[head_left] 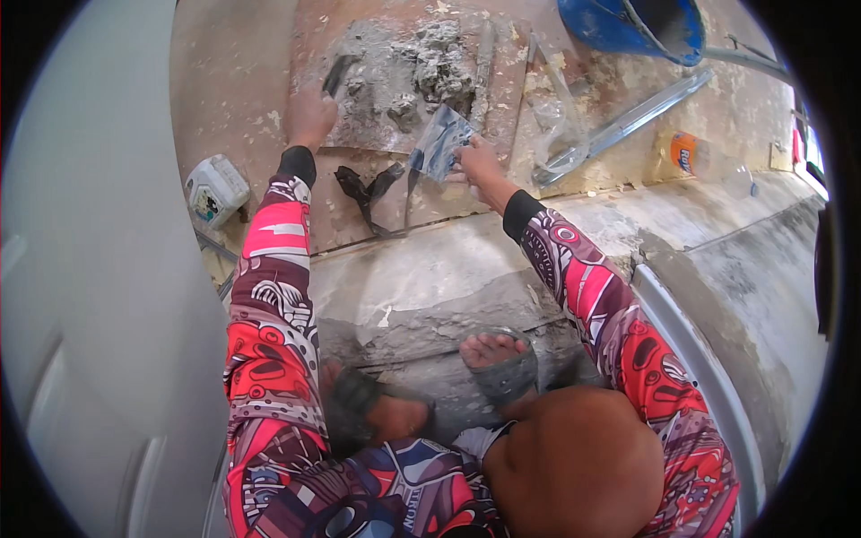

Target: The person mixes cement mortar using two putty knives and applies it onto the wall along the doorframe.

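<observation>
Wet grey mortar (441, 65) lies heaped and smeared on a flat board (314, 36) in front of me. My left hand (311, 117) is closed on a dark, flat-bladed tool (339, 75), whose blade is at the left edge of the mortar. My fingers cover its handle. In my right hand (478, 165) is a thin, silver-blue rectangular plate (443, 142), gripped by its right side and tilted over the near edge of the mortar. Just below the board, between my hands, lies a crumpled black strip (369, 193).
A blue bucket (641, 31) stands at the far right. Nearer are a metal channel (628, 124), a clear plastic piece (563, 134) and a plastic bottle (708, 160) with an orange label. A white jug (217, 190) sits left, beside a pale door (99, 224). My sandalled feet (498, 359) are below.
</observation>
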Motion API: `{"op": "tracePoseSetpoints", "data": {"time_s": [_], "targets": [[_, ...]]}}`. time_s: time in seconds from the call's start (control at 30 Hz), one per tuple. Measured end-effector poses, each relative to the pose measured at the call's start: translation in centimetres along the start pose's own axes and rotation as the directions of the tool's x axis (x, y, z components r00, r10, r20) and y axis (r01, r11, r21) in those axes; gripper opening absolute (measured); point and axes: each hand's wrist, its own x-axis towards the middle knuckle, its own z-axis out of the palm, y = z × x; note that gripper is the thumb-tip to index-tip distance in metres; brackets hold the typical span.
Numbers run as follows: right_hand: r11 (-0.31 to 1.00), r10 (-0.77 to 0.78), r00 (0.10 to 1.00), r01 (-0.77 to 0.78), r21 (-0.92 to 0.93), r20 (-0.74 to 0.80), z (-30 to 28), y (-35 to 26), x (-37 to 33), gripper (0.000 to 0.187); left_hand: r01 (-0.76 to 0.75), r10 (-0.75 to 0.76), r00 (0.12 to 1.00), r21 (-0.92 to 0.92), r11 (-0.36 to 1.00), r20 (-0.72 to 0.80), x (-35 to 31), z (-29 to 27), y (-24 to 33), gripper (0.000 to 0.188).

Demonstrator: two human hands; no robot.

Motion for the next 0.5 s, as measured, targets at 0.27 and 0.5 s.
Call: {"op": "tracePoseSetpoints", "data": {"time_s": [0.27,0.5], "targets": [[0.999,0.008,0.998,-0.010,0.043,0.055,-0.2,1.2,0.0,0.025,0.098,-0.113,0.989,0.155,0.983,0.092,0.8,0.2,1.7,0.046],[0.996,-0.085,0.995,0.085,-0.001,0.046,1.0,1.1,1.8,0.022,-0.171,0.154,0.984,0.257,0.951,0.084,-2.3,5.0,1.3,0.038]]}}
